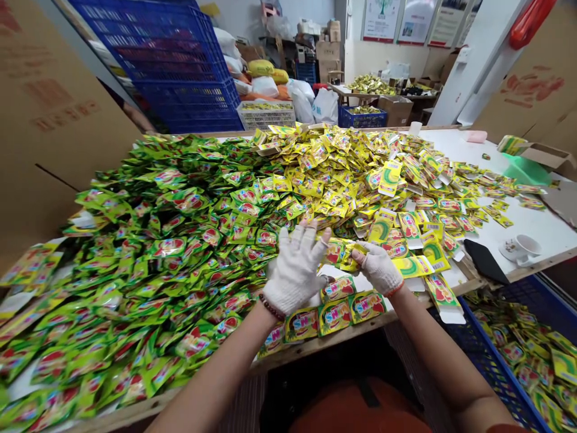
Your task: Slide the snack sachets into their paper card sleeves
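Through the head cam I've got a yellow packet (345,255) between the hands near the table's (455,147) front edge, pinched in the gloved right hand (377,269). Left hand's (295,264) open, fingers spread; can't tell if it's touching that packet. Packet row (334,316) just below, green heap (180,246) left, yellow heap (324,162) behind, phone (487,261) and mug (522,248) off right.

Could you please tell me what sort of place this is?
Probably a small packing workshop: green packets and yellow packets lie heaped on a large white table, with blue plastic crates stacked beyond it.
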`<state>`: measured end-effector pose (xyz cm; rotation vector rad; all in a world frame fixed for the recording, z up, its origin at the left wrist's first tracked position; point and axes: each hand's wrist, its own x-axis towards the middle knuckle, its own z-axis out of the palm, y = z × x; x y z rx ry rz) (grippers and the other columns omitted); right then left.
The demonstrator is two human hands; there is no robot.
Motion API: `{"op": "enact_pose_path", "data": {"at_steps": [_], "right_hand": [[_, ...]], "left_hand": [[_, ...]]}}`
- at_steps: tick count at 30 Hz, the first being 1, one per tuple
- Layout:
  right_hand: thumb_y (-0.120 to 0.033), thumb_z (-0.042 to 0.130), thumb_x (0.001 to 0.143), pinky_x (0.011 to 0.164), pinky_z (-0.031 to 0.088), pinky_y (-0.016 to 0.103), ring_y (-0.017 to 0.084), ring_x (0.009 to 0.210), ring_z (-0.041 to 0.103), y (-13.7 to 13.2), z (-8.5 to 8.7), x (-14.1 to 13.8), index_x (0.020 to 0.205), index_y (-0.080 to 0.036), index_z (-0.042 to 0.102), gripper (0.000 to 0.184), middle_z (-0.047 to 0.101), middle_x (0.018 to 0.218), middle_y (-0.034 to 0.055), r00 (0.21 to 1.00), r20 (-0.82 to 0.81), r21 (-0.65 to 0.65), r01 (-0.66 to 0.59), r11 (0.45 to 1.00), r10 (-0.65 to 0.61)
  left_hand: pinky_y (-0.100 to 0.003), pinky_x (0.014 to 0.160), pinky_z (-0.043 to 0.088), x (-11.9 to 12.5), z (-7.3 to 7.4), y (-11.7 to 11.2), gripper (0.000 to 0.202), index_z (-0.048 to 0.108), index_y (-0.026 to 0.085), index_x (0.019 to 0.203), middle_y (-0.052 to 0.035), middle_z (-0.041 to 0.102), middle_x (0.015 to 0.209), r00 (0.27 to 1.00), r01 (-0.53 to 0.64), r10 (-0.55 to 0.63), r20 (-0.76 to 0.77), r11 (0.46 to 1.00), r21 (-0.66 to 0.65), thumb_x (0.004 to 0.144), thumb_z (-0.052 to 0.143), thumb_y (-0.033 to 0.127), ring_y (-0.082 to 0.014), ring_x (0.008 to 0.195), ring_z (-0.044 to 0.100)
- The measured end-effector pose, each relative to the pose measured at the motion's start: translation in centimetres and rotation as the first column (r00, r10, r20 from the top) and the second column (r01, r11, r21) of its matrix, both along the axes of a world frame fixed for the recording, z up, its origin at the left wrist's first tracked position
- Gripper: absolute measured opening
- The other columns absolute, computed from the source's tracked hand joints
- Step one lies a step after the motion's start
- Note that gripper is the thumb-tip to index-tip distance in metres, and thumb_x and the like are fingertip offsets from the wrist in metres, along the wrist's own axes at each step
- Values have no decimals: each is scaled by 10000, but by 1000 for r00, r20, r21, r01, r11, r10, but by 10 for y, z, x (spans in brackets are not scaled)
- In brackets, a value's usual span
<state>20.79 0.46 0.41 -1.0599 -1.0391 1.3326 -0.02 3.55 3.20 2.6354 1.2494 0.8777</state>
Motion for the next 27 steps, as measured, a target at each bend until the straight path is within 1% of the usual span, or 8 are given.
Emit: {"op": "enact_pose_path", "data": {"at_steps": [3, 6, 9, 13, 16, 20, 23, 27], "right_hand": [[-561, 791, 696, 466, 497, 233, 134, 594, 606, -4, 0, 0, 994, -148, 691, 519, 694, 786, 45, 995, 88, 5, 55, 998, -55], [-605, 736, 733, 403, 458, 221, 114, 484, 584, -7, 0, 3, 1019, -159, 664, 535, 677, 726, 22, 975, 169, 31, 141, 990, -144], [-574, 708, 767, 376, 433, 207, 112, 446, 591, -9, 3, 6, 1024, -168, 666, 482, 671, 713, 10, 933, 324, 65, 141, 988, -155], [-464, 702, 786, 383, 434, 198, 105, 429, 579, -11, 13, 9, 1037, -173, 693, 385, 655, 657, -12, 892, 447, 62, 34, 997, -59], [-412, 684, 791, 388, 422, 181, 98, 403, 544, -11, 25, 13, 1022, -154, 714, 348, 578, 509, -48, 879, 469, -23, -83, 996, 84], [-370, 682, 763, 379, 403, 170, 80, 421, 507, -9, 35, 18, 937, -150, 766, 292, 599, 552, -33, 843, 468, -88, -255, 963, 266], [-305, 660, 775, 416, 402, 173, 79, 461, 490, -6, 35, 18, 935, -172, 796, 249, 629, 587, -21, 791, 558, -36, -279, 960, 251], [-299, 632, 810, 538, 451, 201, 108, 603, 569, -3, 31, 17, 956, -187, 799, 248, 718, 779, 10, 766, 609, 74, -311, 947, 204]], "left_hand": [[-576, 1101, 376, -4, -2, 1, 587, 583, 170, 1226, -161, 639, 1228, 985, 2, -10, -173, 999, -44, 667, 757, 216, -351, 1180, 584], [-411, 919, 528, -8, -7, 1, 461, 575, 183, 1145, -114, 638, 1114, 990, -49, 29, -139, 989, -138, 702, 696, 221, -284, 1050, 616], [-390, 943, 513, -11, -9, -1, 461, 556, 197, 1123, -95, 616, 1106, 992, -6, -12, -123, 990, -139, 681, 684, 185, -272, 1068, 594], [-395, 947, 507, -11, -6, -5, 473, 551, 198, 1117, -92, 607, 1088, 994, 28, -38, -107, 995, -91, 663, 675, 147, -273, 1064, 584], [-396, 916, 513, -11, -5, -8, 448, 553, 202, 1093, -85, 610, 1064, 993, 38, -48, -104, 995, -91, 664, 672, 152, -271, 1034, 586], [-404, 910, 508, -12, -5, -10, 451, 561, 210, 1071, -81, 629, 1070, 988, 97, -107, -109, 991, -90, 643, 688, 146, -266, 1018, 595], [-418, 899, 506, -12, -7, -12, 505, 568, 209, 1100, -96, 638, 1105, 983, 110, -116, -145, 993, -47, 625, 723, 143, -279, 1017, 606], [-427, 884, 509, -9, -14, -13, 508, 569, 189, 1122, -124, 641, 1109, 985, 72, -67, -160, 997, 23, 648, 753, 172, -302, 1019, 605]]}}
